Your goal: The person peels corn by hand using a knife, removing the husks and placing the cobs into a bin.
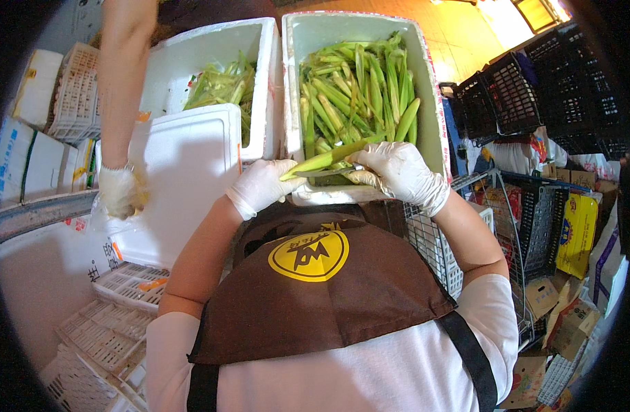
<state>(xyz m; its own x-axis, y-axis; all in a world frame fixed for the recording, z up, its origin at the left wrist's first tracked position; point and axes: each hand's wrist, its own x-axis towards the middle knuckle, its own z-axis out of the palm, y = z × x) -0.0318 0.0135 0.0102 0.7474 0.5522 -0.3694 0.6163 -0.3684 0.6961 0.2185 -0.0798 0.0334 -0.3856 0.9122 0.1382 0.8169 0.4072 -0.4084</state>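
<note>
My left hand [263, 183], in a white glove, pinches the near end of a long green husked vegetable [335, 154]. Its leafy body slants up to the right, over the front of a foam box [294, 123]. My gloved right hand [400, 172] grips a small knife [328, 173] at its handle end, its fingers also against the vegetable. The blade points left along the underside of the husk, its tip close to my left fingers. Below and beyond my hands, the box holds a heap of similar green stalks and leaves [359, 98].
Left of it, another foam box [266, 92] holds loose green leaves [227, 85]. A white foam lid [186, 175] leans there, beside another person's gloved hand [120, 190]. A wire cart [500, 216] stands at right, near black crates [511, 92]. White plastic crates [103, 329] lie lower left.
</note>
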